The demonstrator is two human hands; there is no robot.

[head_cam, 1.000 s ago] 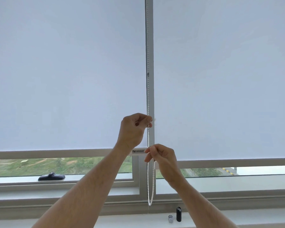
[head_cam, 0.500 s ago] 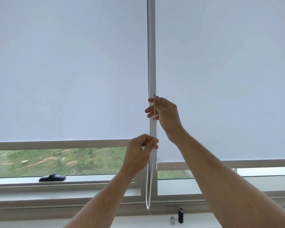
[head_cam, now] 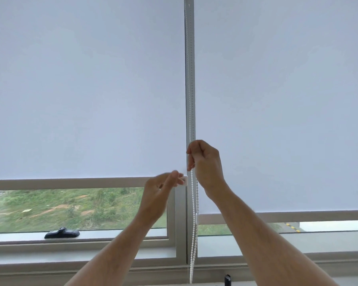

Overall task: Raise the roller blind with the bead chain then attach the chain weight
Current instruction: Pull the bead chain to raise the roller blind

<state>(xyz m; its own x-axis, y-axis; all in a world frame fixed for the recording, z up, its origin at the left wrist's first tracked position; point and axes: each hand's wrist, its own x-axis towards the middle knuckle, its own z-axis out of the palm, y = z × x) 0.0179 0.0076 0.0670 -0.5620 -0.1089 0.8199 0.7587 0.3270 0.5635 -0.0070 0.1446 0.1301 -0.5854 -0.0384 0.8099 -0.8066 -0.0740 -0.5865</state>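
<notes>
A white bead chain [head_cam: 193, 228] hangs along the window mullion between two roller blinds. My right hand [head_cam: 206, 166] is closed on it at about the height of the left blind's bottom bar [head_cam: 70, 183]. My left hand [head_cam: 158, 195] is blurred, just left of the chain and off it, its fingertips by the bar's end cap [head_cam: 184, 181]. The left blind [head_cam: 87, 89] hangs higher than the right blind [head_cam: 281, 100]. A small black cylinder [head_cam: 227, 281], perhaps the chain weight, stands on the sill below the chain loop.
A black handle-like object [head_cam: 62, 233] lies on the ledge beyond the left pane. The right blind's bottom bar [head_cam: 298, 217] sits lower. The inner window sill [head_cam: 39, 265] runs across the bottom. Green ground shows through the glass.
My right hand has pulled the chain downward, and the left blind's bottom bar has risen further above the right one. My left hand has let go of the chain.
</notes>
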